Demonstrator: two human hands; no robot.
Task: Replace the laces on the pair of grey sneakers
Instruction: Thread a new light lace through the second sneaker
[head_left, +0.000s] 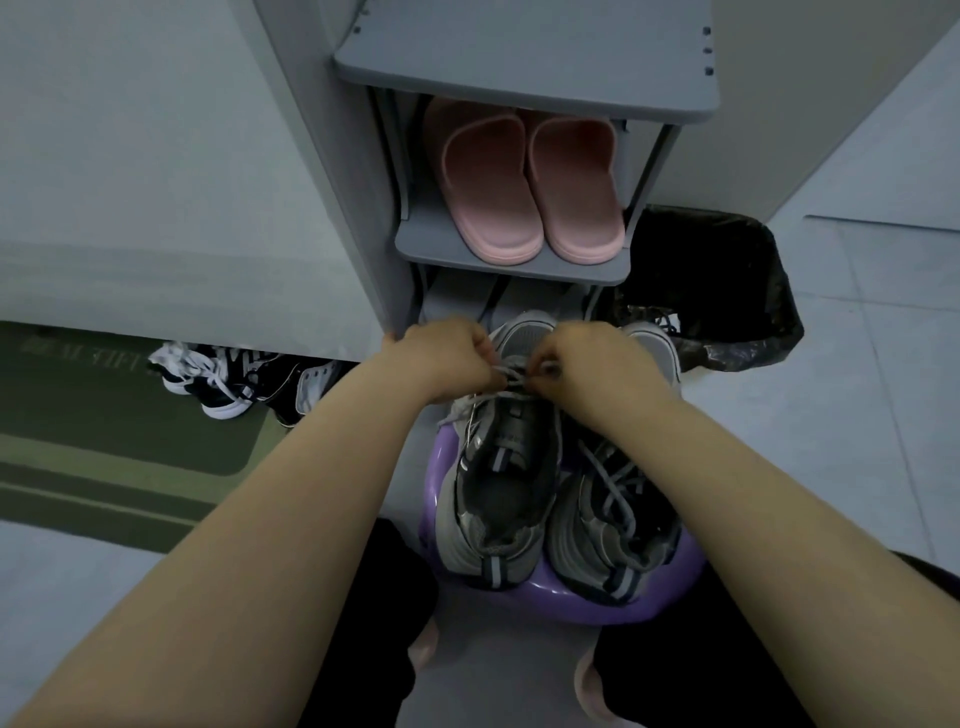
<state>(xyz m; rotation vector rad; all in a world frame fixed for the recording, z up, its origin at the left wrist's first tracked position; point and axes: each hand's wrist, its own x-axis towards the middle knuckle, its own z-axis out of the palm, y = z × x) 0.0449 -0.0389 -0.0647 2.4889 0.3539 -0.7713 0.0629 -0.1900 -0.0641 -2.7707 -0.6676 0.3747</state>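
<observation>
Two grey sneakers stand side by side on a purple stool (561, 597), toes pointing away from me. The left sneaker (501, 467) has its tongue open and a light grey lace (511, 376) only at its lowest eyelets near the toe. My left hand (447, 358) and my right hand (587, 364) both pinch that lace over the front of the shoe, fingers curled. The right sneaker (618, 509) is laced with a grey lace up its whole front.
A grey shoe rack (519, 260) stands straight ahead with pink slippers (530, 187) on its shelf. A bin with a black bag (727, 291) sits at the right. Black-and-white sneakers (244, 379) lie at the left beside a green mat (104, 441).
</observation>
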